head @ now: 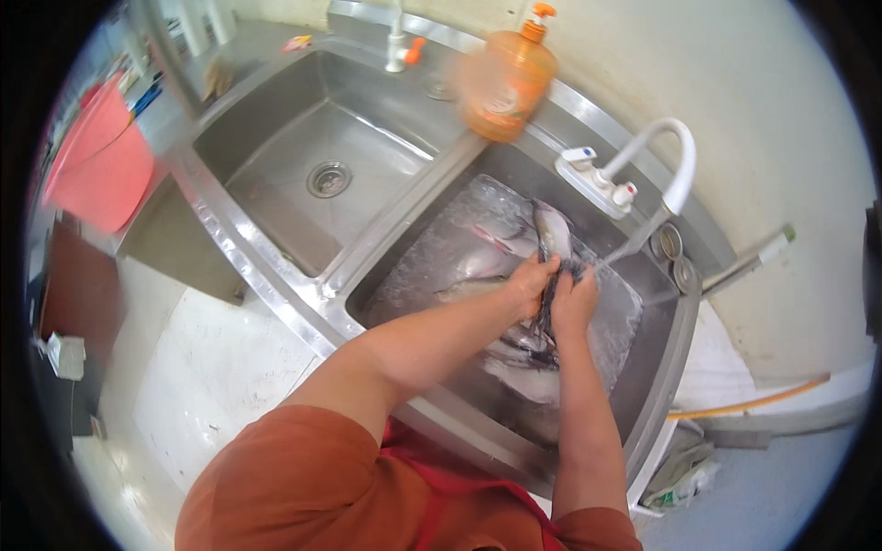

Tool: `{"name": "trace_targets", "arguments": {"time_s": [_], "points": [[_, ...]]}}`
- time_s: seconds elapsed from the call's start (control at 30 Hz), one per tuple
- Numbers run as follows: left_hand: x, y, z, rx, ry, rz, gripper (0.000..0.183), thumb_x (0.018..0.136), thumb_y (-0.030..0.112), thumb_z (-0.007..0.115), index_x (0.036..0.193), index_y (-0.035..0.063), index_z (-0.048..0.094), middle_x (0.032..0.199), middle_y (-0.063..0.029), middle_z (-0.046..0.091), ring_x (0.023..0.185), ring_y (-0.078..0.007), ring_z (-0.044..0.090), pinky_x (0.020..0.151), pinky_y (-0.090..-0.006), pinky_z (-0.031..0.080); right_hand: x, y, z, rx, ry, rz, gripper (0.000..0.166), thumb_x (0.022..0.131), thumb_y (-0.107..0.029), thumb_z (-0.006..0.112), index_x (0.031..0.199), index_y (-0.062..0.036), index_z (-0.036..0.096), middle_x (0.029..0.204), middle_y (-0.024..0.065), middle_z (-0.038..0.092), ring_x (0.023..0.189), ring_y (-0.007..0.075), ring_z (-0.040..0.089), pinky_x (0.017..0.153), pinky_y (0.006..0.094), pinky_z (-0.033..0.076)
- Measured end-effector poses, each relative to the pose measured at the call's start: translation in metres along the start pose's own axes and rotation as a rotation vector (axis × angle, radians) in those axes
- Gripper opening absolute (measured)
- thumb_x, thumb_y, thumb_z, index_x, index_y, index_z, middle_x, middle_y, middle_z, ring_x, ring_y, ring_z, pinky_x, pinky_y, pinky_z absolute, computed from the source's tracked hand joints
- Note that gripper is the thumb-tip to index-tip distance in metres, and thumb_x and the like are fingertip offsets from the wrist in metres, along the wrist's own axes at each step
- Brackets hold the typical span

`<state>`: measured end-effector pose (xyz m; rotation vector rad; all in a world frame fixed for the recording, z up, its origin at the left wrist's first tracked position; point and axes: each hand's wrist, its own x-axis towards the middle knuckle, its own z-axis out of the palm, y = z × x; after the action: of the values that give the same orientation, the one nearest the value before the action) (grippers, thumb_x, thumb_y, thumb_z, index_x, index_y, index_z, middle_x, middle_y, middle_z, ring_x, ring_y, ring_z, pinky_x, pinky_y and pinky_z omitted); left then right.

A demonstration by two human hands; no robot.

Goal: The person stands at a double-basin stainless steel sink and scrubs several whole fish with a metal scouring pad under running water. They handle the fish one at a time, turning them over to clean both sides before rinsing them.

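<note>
Both of my hands hold one whole fish [553, 231], dark on one side and pale on the other, over the right basin of a stainless steel double sink [337, 272]. My left hand [534, 286] grips it from the left, and my right hand [575, 299] closes on it from the right. Water [630, 244] runs from the white gooseneck faucet [682, 165] beside my right hand. Beneath, several more fish [527, 377] lie in a clear tray [630, 330] of water. My hands partly hide the held fish.
An orange pump bottle [510, 86] stands on the sink's rear edge at the divider. The left basin has a drain [329, 179] and a white tap with an orange handle [403, 54]. A pink bucket [103, 162] is at far left. An orange hose [751, 399] extends at right.
</note>
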<state>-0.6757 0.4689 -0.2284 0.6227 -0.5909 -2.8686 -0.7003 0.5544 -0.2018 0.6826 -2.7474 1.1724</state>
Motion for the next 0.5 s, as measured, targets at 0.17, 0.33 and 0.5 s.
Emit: {"name": "trace_targets", "arguments": {"time_s": [0.17,0.33,0.5], "points": [[0.005,-0.003,-0.007,0.005,-0.040,-0.070,0.029,0.094,0.024,0.051,0.118,0.0081,0.046,0.099,-0.0107,0.061,0.087,-0.0228,0.060,0.079,-0.0388,0.049,-0.029,0.019,-0.001,-0.081,-0.032,-0.252,0.030,0.083,-0.020,0.052,0.106,-0.0019,0.055,0.101,0.0235,0.060,0.094,0.0412,0.056,0.081,0.0472,0.042],[-0.013,-0.003,0.011,-0.032,0.030,-0.027,0.025,0.091,0.019,0.056,0.112,0.0063,0.052,0.101,-0.0090,0.061,0.092,-0.0224,0.059,0.082,-0.0397,0.048,0.008,0.009,-0.007,-0.046,0.016,0.010,0.030,0.082,-0.018,0.054,0.107,-0.0016,0.055,0.102,0.0230,0.059,0.094,0.0405,0.056,0.081,0.0460,0.043],[0.017,0.005,-0.017,-0.139,0.014,-0.236,0.032,0.093,0.034,0.049,0.106,0.0054,0.055,0.097,-0.0108,0.063,0.088,-0.0246,0.059,0.081,-0.0422,0.048,-0.031,0.013,0.002,-0.168,-0.131,-0.284,0.034,0.082,-0.022,0.054,0.109,-0.0021,0.052,0.107,0.0203,0.059,0.099,0.0402,0.055,0.081,0.0468,0.044]]}}
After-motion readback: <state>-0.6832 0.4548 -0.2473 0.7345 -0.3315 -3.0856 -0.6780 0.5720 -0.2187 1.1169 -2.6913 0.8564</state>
